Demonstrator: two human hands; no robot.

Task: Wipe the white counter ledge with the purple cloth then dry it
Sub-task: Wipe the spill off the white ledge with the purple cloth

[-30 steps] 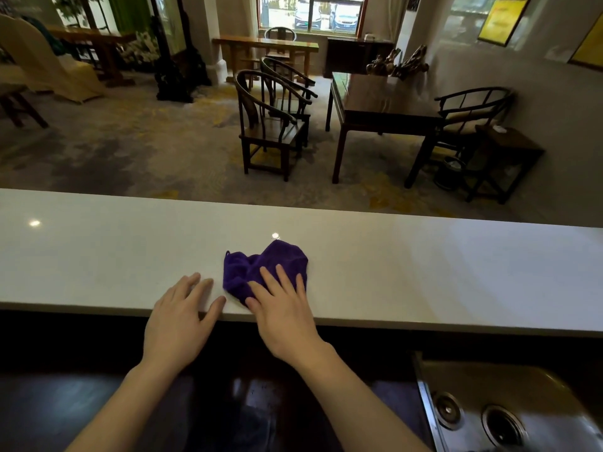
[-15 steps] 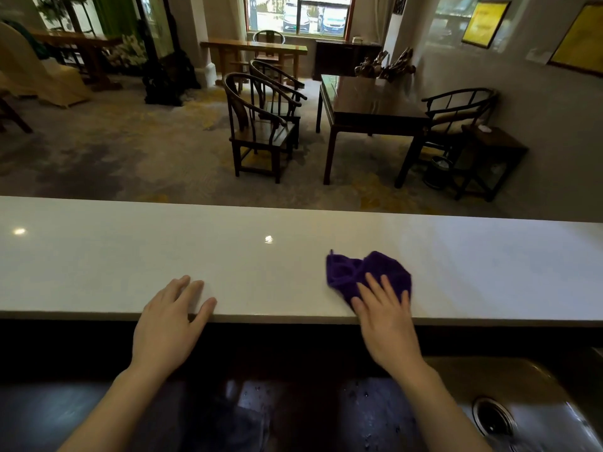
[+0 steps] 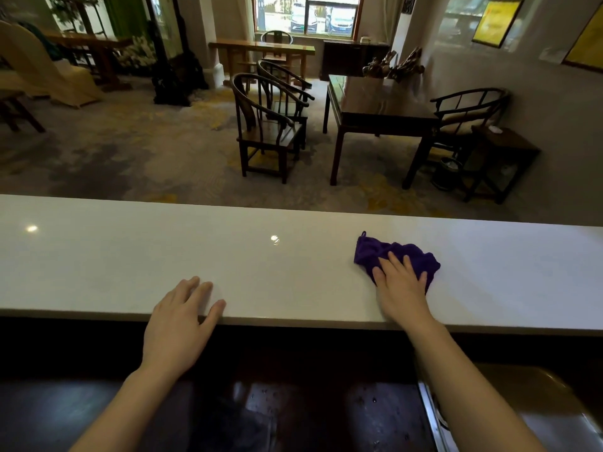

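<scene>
Now | right hand (image 3: 403, 290) flat on purple cloth (image 3: 412, 256) | left hand (image 3: 181, 321) spread on counter ledge (image 3: 130, 262)

2 hands, left hand (image 3: 177, 324), right hand (image 3: 403, 288), 1 purple cloth (image 3: 396, 254), 1 white ledge (image 3: 130, 262)

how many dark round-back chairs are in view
4: two chairs left of the dark table, one at its right, one by the window. Others may be hidden.
</scene>
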